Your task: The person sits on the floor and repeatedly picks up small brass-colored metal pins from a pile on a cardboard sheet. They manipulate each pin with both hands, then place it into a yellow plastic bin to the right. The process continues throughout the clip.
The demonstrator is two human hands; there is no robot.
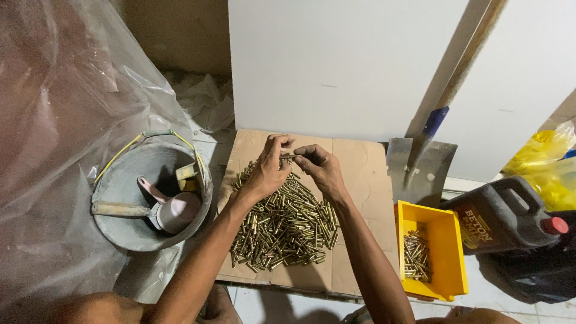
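Heap of small brass metal sleeves [285, 225] on flat brown cardboard sheet [360, 168]. Left of sheet: round grey metal bucket [120, 231], pink plastic scoop [174, 210] inside. Right: yellow plastic bin [447, 240] holding more sleeves, dark plastic jug [498, 216] beyond. Behind: steel shovel blade [420, 171] against white wall panel [336, 66].

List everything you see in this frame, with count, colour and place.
brass pieces: one large heap, brass-coloured, on the cardboard
cardboard sheet: one, brown, flat on the floor
yellow bin: one, right of the cardboard, a few brass pieces inside
grey bucket: one, left, holding a pink scoop
shovel: one, metal blade, leaning on the white wall
dark jug: one, red cap, far right
plastic sheeting: clear, left
yellow bags: right edge
left hand: over the heap
right hand: pinching one thin brass piece with the left
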